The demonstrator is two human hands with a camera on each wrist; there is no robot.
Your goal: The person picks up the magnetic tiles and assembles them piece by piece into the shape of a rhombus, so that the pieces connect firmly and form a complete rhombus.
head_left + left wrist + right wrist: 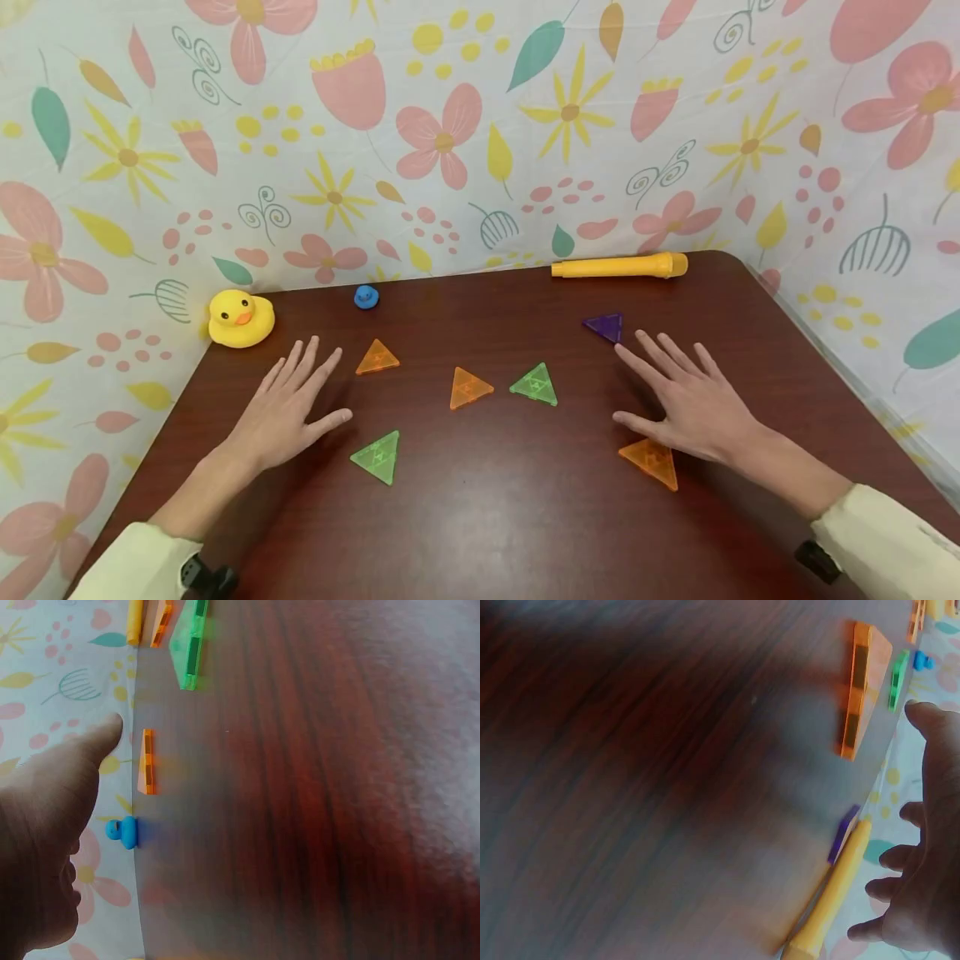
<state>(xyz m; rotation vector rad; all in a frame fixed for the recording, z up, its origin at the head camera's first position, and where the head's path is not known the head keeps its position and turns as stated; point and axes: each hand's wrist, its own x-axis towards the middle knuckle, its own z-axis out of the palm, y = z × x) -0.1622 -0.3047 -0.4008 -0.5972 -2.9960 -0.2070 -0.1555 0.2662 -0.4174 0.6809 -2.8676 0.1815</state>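
My left hand [283, 414] hovers with fingers spread over the left of the table, holding nothing. Beside it lie a green triangular magnetic tile [379, 457] and an orange triangular tile [378, 357]. My right hand [693, 402] is also spread and holds nothing. It partly covers an orange triangular tile [651, 462], and a purple triangular tile [606, 327] lies just beyond its fingertips. Between the hands, another orange tile [469, 388] and a second green tile [536, 384] lie flat, apart from each other. Both wrist views show the hands raised off the surface.
A yellow rubber duck [242, 318] sits at the table's back left corner. Near the back edge are a small blue duck [366, 297] and a yellow toy microphone [619, 266]. A flower-patterned cloth [450, 208] hangs behind the dark brown table [465, 533].
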